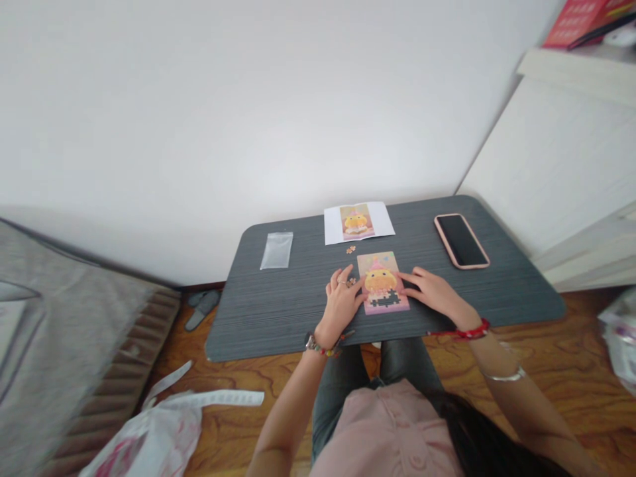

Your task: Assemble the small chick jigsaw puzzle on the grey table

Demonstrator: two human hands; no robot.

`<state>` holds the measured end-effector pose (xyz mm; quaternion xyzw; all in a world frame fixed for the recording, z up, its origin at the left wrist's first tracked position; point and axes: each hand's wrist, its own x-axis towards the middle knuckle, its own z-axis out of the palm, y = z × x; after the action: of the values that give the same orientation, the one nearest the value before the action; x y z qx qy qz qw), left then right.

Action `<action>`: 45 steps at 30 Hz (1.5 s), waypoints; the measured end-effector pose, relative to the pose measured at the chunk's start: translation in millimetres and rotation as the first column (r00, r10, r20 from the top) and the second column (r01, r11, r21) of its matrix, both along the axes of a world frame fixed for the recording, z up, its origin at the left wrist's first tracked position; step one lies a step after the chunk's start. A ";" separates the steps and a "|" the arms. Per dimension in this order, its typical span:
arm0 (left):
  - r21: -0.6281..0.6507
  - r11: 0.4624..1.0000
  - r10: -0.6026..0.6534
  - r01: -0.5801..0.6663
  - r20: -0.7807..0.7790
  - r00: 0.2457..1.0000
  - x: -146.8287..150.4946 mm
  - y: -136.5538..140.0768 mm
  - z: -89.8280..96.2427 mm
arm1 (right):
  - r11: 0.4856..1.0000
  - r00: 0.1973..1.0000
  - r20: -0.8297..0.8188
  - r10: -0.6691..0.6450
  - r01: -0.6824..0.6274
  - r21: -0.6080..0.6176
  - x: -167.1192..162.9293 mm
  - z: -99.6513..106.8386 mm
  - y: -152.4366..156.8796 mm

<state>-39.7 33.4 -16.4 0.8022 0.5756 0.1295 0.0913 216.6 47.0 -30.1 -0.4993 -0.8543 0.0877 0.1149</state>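
A small jigsaw puzzle (381, 277) with a yellow cartoon figure in a pink hat lies flat on the dark grey table (278, 311). Its lower middle has a gap where the tabletop shows through. My left hand (342, 298) rests at the puzzle's left edge, fingers spread, with loose puzzle pieces partly visible under its fingertips. On the other side, my right hand (432, 289) touches the puzzle's right edge with its fingers stretched out. A few more loose pieces (350, 250) lie just above the puzzle's upper left corner.
Behind the puzzle lies a white sheet (382, 218) printed with the same picture. A clear plastic bag (277, 250) is at the left, a phone in a pink case (462, 240) at the right. A white wall (278, 119) borders the table's back, and a white cabinet (571, 146) stands right.
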 end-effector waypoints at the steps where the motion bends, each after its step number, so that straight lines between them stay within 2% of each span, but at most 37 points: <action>1: -0.003 1.000 0.001 -0.001 0.002 1.000 0.0 0.2 -0.3 | 1.000 1.000 0.001 0.001 -0.001 -0.004 0.0 0.1 0.2; 10: 0.025 1.000 0.004 -0.006 0.085 0.996 -4.3 1.4 0.5 | 1.000 0.998 -0.062 0.000 -0.001 -0.016 0.9 2.5 -0.3; 15: 0.127 0.985 0.104 -0.119 0.121 0.987 -31.4 -3.6 -0.1 | 0.997 0.985 -0.160 -0.069 0.073 0.018 -0.3 11.5 -22.3; 18: 0.159 0.970 0.171 -0.186 0.101 0.980 -44.7 -6.4 -3.9 | 0.999 0.983 -0.180 -0.046 0.046 -0.006 -8.6 14.6 -37.9; 24: 0.172 0.961 0.209 -0.216 0.061 0.976 -41.1 -3.8 -2.6 | 0.999 0.990 -0.133 0.043 -0.046 -0.018 -48.2 22.6 -42.3; 29: 0.171 0.957 0.227 -0.233 0.055 0.972 -43.2 6.2 3.6 | 0.988 0.992 -0.076 0.102 -0.110 -0.106 -91.0 29.8 -30.2; 33: 0.129 0.974 0.182 -0.185 0.037 0.983 -55.2 16.2 6.4 | 0.987 0.996 -0.036 0.079 -0.083 -0.135 -123.2 25.7 -23.0; 37: 0.077 0.984 0.160 -0.161 0.028 0.987 -64.2 18.6 5.8 | 0.995 1.000 0.010 0.028 -0.027 -0.096 -148.3 23.5 -17.3; 40: 0.077 0.984 0.162 -0.163 0.028 0.986 -68.6 19.3 4.5 | 0.996 0.997 0.066 -0.033 0.038 -0.075 -159.8 25.1 -14.2; 45: 0.088 0.987 0.131 -0.133 0.025 0.991 -67.6 40.8 6.9 | 0.998 0.995 0.100 -0.023 0.029 -0.060 -168.4 25.6 -16.1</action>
<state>-107.3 74.2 -9.5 0.7643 0.6202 0.1688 0.0521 48.3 30.9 -4.5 -0.5173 -0.8493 0.0875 0.0579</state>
